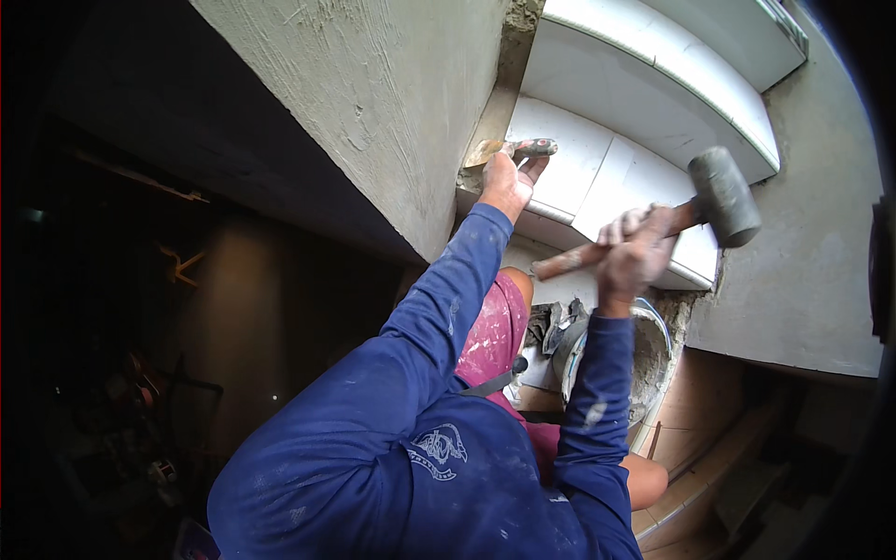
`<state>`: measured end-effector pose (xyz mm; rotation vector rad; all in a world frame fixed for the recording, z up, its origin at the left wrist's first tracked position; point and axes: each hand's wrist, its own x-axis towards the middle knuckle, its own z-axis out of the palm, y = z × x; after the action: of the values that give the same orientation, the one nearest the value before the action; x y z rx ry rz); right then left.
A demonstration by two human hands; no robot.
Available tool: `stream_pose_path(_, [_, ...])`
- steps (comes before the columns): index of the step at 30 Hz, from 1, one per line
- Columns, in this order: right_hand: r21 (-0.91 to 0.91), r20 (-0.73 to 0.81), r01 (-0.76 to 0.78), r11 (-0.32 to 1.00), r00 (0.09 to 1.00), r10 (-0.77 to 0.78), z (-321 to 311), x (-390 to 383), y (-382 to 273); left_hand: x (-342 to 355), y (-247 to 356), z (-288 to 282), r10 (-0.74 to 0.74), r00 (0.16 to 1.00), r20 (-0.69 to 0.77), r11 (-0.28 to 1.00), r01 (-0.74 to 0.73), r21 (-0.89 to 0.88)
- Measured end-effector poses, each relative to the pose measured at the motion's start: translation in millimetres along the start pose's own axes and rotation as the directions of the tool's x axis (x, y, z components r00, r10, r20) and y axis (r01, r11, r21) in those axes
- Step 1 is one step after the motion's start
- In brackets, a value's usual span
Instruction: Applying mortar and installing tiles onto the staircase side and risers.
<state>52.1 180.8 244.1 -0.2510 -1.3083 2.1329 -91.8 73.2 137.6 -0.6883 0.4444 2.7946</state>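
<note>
My right hand [635, 257] is closed around the wooden handle of a rubber mallet [724, 196]. Its dark grey head hangs over the right end of the white tiled step [560, 154], tilted, and the hand is slightly blurred. Farther left, my left hand [509, 187] grips a putty knife [535, 147] with a worn dark handle. The knife's blade points left, at the corner where the step meets the rough plastered wall [373, 103]; whether its tip touches is too small to tell. The mallet head is well apart from the knife.
More white tiled steps [635, 65] rise at the back, curving toward a grey wall [793, 299] on the right. Below my right forearm stands a bucket [655, 350] crusted with mortar, beside grey rags or bags [553, 327]. Brown floor tiles [686, 401] lie at lower right; the left is dark.
</note>
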Motion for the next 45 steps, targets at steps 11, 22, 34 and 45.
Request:
stream_pose_path(11, [-0.375, 0.115, -0.182, 0.909, 0.964, 0.241, -21.8, -8.8, 63.0, -0.6, -2.0, 3.1, -0.008, 1.000, -0.012, 1.000, 0.009, 0.025])
stream_pose_path(22, [-0.339, 0.016, -0.268, 0.902, 0.957, 0.291, -29.4, -7.0, -8.9, -10.2, -16.6, -11.3, -0.032, 0.999, 0.018, 0.996, 0.030, 0.081])
stream_pose_path(34, [-0.369, 0.031, -0.645, 0.669, 0.711, 0.703, -11.6, -2.0, 37.4, 2.6, 4.1, 1.9, -0.001, 1.000, -0.029, 1.000, 0.001, -0.003])
stream_pose_path(45, [-0.398, 0.032, -0.262, 0.879, 0.954, 0.299, -8.9, -4.4, 9.2, 11.9, -0.7, -4.6, 0.021, 0.996, 0.085, 0.997, -0.027, 0.069])
